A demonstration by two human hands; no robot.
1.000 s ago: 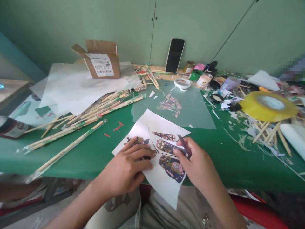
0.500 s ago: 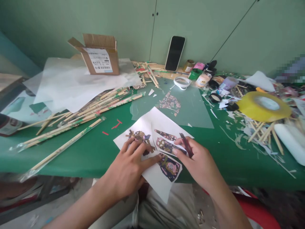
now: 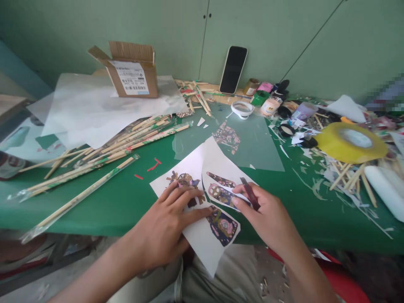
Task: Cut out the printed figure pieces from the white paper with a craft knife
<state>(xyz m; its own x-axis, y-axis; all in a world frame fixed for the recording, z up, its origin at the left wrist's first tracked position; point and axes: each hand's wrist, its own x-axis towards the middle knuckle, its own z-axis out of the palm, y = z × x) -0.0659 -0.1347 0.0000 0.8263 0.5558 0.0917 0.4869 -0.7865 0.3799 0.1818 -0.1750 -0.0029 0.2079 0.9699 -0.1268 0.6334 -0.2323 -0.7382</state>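
Note:
A white sheet of paper (image 3: 211,155) with printed dark floral shapes lies at the table's front edge, one corner hanging over. My left hand (image 3: 175,210) rests spread on its left part, partly covering a printed motif (image 3: 184,180); the thumb presses beside a rose-patterned piece (image 3: 224,227). My right hand (image 3: 261,210) is closed around a dark red craft knife (image 3: 250,193), whose blade I cannot make out. Its thumb and index finger also pinch the edge of a paper flap with a printed strip (image 3: 221,193). A curved gap separates this flap from the left part of the sheet.
Wrapped wooden sticks (image 3: 104,162) lie at the left, near an open cardboard box (image 3: 134,78). A phone (image 3: 233,69) leans at the back. A clear sheet with a cut-out (image 3: 226,136) lies ahead. Yellow tape roll (image 3: 328,141), small jars (image 3: 270,106) and scraps crowd the right.
My right hand has moved slightly right with the flap and knife, and the gap in the paper has widened. My left hand stays pressed on the sheet.

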